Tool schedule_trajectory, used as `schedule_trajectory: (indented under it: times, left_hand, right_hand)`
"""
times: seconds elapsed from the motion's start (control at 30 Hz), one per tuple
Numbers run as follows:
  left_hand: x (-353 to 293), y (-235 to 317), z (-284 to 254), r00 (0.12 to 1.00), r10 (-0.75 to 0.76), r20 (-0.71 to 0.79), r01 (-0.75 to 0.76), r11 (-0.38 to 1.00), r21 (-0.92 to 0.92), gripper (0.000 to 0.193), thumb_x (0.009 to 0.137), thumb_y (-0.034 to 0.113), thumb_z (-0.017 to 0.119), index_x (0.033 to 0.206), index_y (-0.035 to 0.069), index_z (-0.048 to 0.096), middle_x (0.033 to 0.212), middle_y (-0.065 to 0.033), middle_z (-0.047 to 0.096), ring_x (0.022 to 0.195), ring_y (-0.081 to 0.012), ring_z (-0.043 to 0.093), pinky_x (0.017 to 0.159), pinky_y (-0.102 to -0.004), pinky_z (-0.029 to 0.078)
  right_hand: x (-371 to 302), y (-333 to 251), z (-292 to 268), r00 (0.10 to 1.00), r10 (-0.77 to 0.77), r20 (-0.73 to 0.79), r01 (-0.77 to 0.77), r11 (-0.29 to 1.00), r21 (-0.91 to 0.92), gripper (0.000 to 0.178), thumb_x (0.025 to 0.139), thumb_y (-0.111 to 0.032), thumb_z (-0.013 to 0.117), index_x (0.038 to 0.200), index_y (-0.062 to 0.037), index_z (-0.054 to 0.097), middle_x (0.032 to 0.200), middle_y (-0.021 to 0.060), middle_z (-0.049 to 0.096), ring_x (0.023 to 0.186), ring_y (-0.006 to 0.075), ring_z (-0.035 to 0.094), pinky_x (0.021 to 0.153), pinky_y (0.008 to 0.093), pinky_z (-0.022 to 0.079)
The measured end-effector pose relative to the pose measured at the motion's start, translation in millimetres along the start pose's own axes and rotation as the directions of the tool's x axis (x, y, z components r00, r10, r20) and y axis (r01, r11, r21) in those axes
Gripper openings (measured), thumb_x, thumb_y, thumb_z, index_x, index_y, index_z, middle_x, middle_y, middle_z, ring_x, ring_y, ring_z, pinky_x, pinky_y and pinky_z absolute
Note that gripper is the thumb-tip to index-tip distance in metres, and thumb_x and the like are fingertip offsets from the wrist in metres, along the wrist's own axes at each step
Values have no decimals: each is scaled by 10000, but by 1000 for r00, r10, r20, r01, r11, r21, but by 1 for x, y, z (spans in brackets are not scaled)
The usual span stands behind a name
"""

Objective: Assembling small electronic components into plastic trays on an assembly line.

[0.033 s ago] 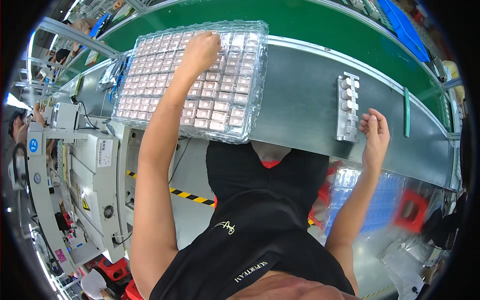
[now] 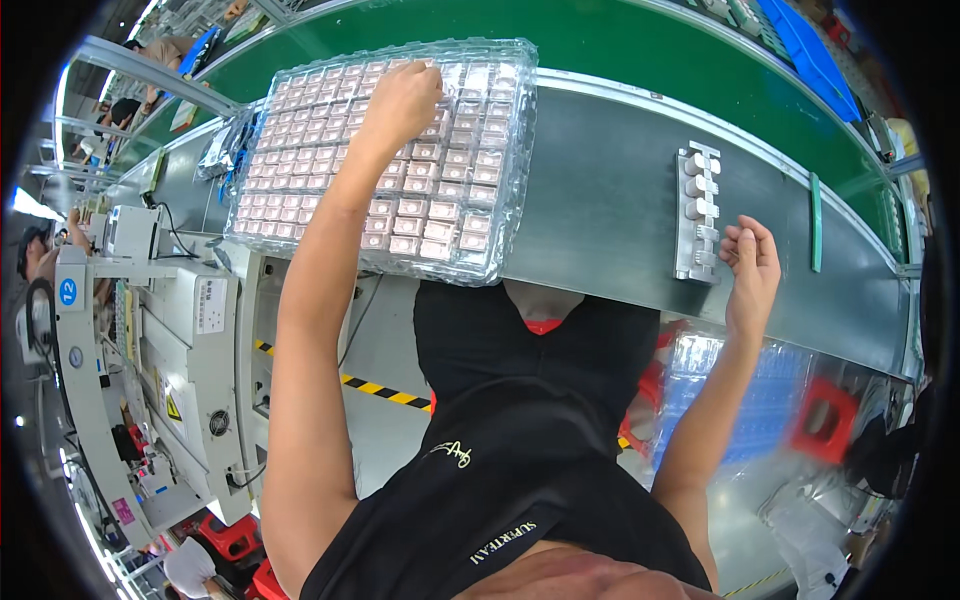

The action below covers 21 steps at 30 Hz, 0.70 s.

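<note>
My left hand [image 2: 405, 103] reaches over a clear plastic blister tray [image 2: 505, 215]. Its fingers are pinched together down among the small pale pink block-shaped parts [image 2: 441, 229] that fill the tray's pockets. Whatever the fingertips grip there is hidden by the hand. To the right, a narrow metal fixture [image 2: 684, 245] stands on the bench, with several whitish cylindrical pieces [image 2: 696, 187] in its upper part and bare metal prongs lower down. My right hand [image 2: 752, 252] hovers just right of the fixture's lower end. Its fingers are loosely curled and a little apart, and nothing shows in them.
The dark bench top [image 2: 600, 190] runs along a green conveyor belt [image 2: 640, 45]. A green strip [image 2: 815, 222] lies at the right. Cables and a bag [image 2: 222, 150] sit left of the tray. White machinery [image 2: 185, 330] stands at lower left; blue plastic trays [image 2: 735, 400] and a red stool [image 2: 825, 420] are below the bench.
</note>
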<state>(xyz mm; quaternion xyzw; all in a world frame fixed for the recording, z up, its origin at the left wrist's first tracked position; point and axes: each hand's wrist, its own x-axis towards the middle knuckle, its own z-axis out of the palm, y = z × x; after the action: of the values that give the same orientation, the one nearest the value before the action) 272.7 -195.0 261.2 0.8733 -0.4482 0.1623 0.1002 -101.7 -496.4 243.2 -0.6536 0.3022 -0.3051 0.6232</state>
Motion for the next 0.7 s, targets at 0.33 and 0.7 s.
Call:
schedule_trajectory:
  times: [0.33, 0.7]
  left_hand:
    - [-4, -13, 15, 983, 148, 108, -159, 982, 99, 116, 744, 29, 570, 785, 24, 678, 870, -165, 672, 924, -355, 610, 845, -446, 475]
    - [11, 56, -21, 998, 50, -34, -51, 998, -35, 135, 859, 81, 559, 851, 2, 668, 877, -170, 682, 885, -356, 628, 810, -447, 490]
  right_hand:
    - [21, 16, 6, 996, -82, -16, 81, 995, -58, 259, 979, -196, 583, 1131, 7, 639, 948, 53, 673, 781, 75, 566, 698, 227, 477]
    - [71, 22, 10, 999, -36, 5, 34, 892, -451, 436, 859, -343, 652, 1102, 19, 668, 993, 140, 714, 910, 216, 667, 817, 329, 514]
